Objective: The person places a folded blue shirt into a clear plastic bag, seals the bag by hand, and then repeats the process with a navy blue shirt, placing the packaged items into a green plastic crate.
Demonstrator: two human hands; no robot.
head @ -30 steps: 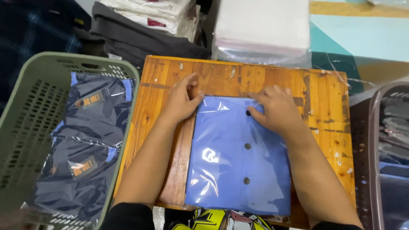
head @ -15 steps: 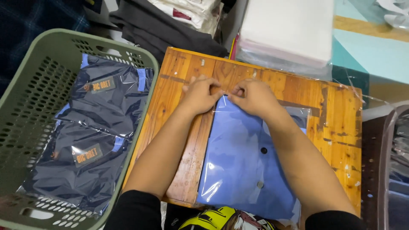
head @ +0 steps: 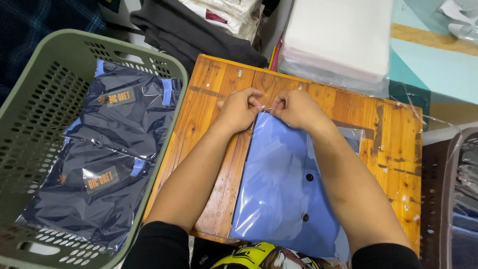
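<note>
Two hands pinch the top of a bagged blue shirt on a wooden board.

From the head camera, your left hand (head: 240, 108) and your right hand (head: 295, 108) sit close together, both with fingers closed on the top edge of the clear plastic bag (head: 259, 199). The blue shirt (head: 286, 184) with dark buttons lies flat inside that bag, on the wooden board (head: 388, 149), reaching from your hands down to your lap. To your left, a green basket (head: 30, 124) holds dark blue shirts in bags (head: 114, 149). Just past the board sits a stack of clear bags (head: 338, 45) and some dark folded clothes (head: 189, 35).
</note>
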